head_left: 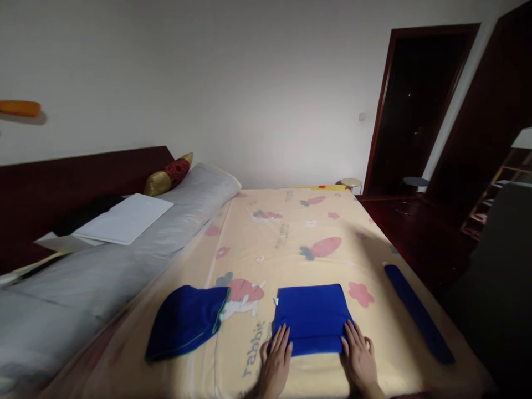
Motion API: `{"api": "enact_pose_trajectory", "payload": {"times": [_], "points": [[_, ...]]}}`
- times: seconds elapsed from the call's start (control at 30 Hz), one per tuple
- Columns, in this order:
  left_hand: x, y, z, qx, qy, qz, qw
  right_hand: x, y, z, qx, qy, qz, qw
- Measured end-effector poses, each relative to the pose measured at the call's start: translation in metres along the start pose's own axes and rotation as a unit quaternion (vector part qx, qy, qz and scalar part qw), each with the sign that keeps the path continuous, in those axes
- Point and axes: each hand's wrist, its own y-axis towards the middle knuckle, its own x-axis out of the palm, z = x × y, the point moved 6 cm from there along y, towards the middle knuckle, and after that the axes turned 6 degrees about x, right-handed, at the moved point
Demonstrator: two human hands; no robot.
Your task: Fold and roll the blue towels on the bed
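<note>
A bright blue cloth (pixel 313 310) lies flat as a folded rectangle on the patterned bed sheet, a small white tag at its left edge and a crease across its near part. My left hand (pixel 277 354) rests on its near left corner, fingers stretched out. On the near right corner lies my right hand (pixel 358 352), also with fingers extended. To the left is a dark blue fabric piece (pixel 187 321) with green edging, rounded like a cap. A long, narrow dark blue fabric strip (pixel 418 313) lies to the right along the bed's edge.
The bed sheet (pixel 286 255) has carrot and rabbit prints. Along the left runs a grey bolster-like roll (pixel 166 238) with a white board-like sheet (pixel 128 219) and a red-gold cushion (pixel 170 174). Stools (pixel 351 183) and a dark door (pixel 415 111) stand beyond.
</note>
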Motion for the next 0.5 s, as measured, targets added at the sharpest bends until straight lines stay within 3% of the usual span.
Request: {"api": "enact_pose_trajectory", "payload": {"times": [0.13, 0.2, 0.33, 0.5], "points": [[-0.015, -0.004, 0.007, -0.051, 0.079, 0.099, 0.991, -0.008, -0.006, -0.010, 0.052, -0.016, 0.061, 0.997], [-0.022, -0.011, 0.006, -0.075, 0.109, 0.137, 0.982, -0.010, -0.012, -0.005, 0.042, -0.007, 0.071, 0.997], [-0.019, -0.027, 0.000, -0.042, 0.099, 0.132, 0.985, -0.007, -0.029, 0.015, -0.050, 0.023, 0.041, 0.998], [-0.009, -0.041, -0.004, -0.014, 0.073, 0.117, 0.990, -0.014, -0.040, 0.025, -0.101, 0.030, 0.076, 0.991]]}}
